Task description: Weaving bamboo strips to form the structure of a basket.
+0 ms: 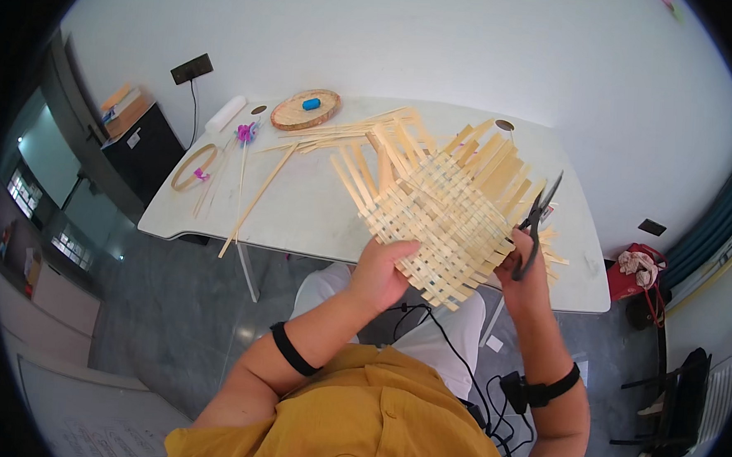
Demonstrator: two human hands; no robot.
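A square panel of woven bamboo strips [445, 220] is held up over the front edge of the table, tilted, with long loose strip ends fanning out on its far sides. My left hand [383, 272] grips its lower left edge, thumb lying on top of the weave and fingers hidden beneath. At the right corner, my right hand [523, 270] is closed around a pair of black-handled scissors [533, 225], blades pointing up and away. That hand also sits against the panel's right edge; how its fingers bear on the weave is partly hidden.
On the white table [301, 200] lie loose bamboo strips [260, 198], a bamboo hoop [194, 168] and a purple ribbon bow [246, 133]. Toward the back are a round woven tray [285, 112] holding a blue roll [311, 104], and a white roll [225, 114]. A red bag [624, 283] stands right.
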